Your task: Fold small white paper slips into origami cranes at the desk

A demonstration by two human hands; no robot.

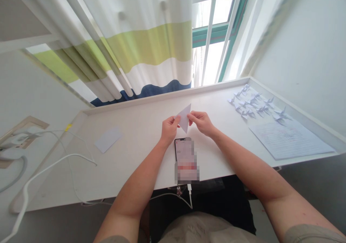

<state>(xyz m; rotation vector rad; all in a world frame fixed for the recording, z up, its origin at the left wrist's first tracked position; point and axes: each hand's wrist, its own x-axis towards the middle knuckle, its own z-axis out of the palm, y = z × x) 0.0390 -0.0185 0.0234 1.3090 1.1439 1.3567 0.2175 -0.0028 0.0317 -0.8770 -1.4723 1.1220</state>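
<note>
Broadly, the white desk (pixel 146 124) spread out before me, with the striped curtain (pixel 151 41) hanging beyond its far edge and the green-framed window (pixel 221 32) showing to the right of the cloth. Near the desk's right edge lay a written sheet (pixel 292 138). Between my forearms, close to the front edge, the phone (pixel 186 160) lay face up, much of its screen blurred, a white plug (pixel 189 189) at its near end. My left hand (pixel 169 129) and right hand (pixel 201 122) were both closed on the folded paper (pixel 184 118), which I held over the desk just beyond the phone's top. My left thumb lay on its left side; my right thumb and finger pinched its right side. One sharp corner pointed away from me, another back toward the phone. Well off to the left lay a blank piece of paper (pixel 108 139). Smallest of all were the paper cranes (pixel 254 99), clustered at the far right, just beyond the written sheet.
</note>
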